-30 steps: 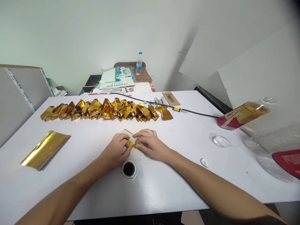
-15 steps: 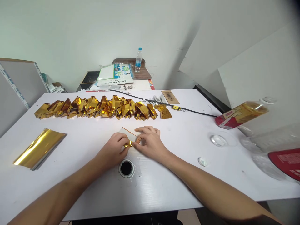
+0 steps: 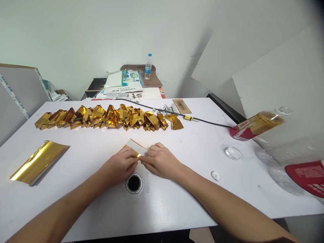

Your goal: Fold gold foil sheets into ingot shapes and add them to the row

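Observation:
My left hand [image 3: 122, 163] and my right hand [image 3: 159, 160] meet at the middle of the white table [image 3: 177, 202]. Both pinch a small sheet of gold foil paper [image 3: 136, 147], white side up, pressing a fold flat against the table. Only the sheet's far corner and a gold edge show between my fingers. A long row of folded gold paper pieces [image 3: 106, 117] lies behind my hands. A stack of flat gold foil sheets [image 3: 37, 162] rests at the left.
A round black cable hole [image 3: 134, 183] sits just in front of my hands. A black cable [image 3: 197, 119] crosses the back right. Plastic bottles with red and gold labels [image 3: 255, 125] lie at the right, with clear lids [image 3: 233, 153] nearby. A water bottle [image 3: 148, 66] stands on a far desk.
My fingers have worked along the fold, and more of the sheet's white side now shows behind them. The view has shifted slightly; my hands stay in the same spot.

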Available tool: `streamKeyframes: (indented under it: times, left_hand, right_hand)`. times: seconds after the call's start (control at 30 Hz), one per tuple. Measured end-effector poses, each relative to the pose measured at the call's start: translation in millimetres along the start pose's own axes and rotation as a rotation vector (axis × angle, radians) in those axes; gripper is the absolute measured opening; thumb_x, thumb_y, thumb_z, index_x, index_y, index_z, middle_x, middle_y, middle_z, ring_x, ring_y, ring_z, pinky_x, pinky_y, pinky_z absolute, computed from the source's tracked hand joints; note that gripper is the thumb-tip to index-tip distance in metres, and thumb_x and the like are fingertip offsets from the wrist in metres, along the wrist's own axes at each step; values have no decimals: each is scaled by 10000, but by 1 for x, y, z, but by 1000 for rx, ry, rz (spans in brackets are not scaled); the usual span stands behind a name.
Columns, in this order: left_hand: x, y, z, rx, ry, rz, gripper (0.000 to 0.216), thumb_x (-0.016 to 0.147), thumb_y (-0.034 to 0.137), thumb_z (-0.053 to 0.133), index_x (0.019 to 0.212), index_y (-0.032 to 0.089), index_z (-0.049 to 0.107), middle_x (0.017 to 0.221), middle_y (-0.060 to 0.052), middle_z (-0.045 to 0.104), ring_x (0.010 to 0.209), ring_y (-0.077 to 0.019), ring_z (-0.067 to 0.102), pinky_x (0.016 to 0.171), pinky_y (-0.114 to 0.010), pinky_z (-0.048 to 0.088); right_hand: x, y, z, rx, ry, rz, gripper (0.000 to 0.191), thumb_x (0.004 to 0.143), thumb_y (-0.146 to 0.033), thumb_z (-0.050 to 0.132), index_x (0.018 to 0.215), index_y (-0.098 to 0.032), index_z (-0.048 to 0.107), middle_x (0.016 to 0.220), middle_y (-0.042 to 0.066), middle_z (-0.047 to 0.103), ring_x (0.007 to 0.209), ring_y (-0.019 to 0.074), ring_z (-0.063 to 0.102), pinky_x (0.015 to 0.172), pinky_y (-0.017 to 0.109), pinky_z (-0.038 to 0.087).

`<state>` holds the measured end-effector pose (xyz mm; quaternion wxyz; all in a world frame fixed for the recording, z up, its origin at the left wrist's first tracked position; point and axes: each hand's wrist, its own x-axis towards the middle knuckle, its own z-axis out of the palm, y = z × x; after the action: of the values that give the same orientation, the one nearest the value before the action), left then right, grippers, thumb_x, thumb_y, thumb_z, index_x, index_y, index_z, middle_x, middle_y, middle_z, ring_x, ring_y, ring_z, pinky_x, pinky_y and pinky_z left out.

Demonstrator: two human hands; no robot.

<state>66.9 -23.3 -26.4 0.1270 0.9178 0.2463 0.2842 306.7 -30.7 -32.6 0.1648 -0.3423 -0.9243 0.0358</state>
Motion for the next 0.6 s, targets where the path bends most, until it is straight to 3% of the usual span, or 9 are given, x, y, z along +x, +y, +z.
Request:
streamKeyframes:
  times: [0.37, 0.6]
  left_hand:
    - [-4, -3, -12, 78, -149, 49, 209, 1000, 117, 547, 1135, 166, 698, 1043, -103, 732, 1173, -278, 672, 995, -450, 632]
    - [-4, 1, -13, 106, -130, 56, 230, 983, 114, 561, 1144, 179, 712, 1078, -109, 742, 1213, -290, 677, 1010, -459, 640]
  right_hand:
    - [5, -24, -27, -78, -287, 195, 275, 1077, -347, 548, 1242, -227, 732, 837, 66, 779, 795, 213, 643, 746, 349, 252]
    - [0, -31, -26, -141, -305, 197, 359, 1096, -346, 484, 1396, -225, 641, 796, 65, 772, 775, 232, 688, 751, 358, 303]
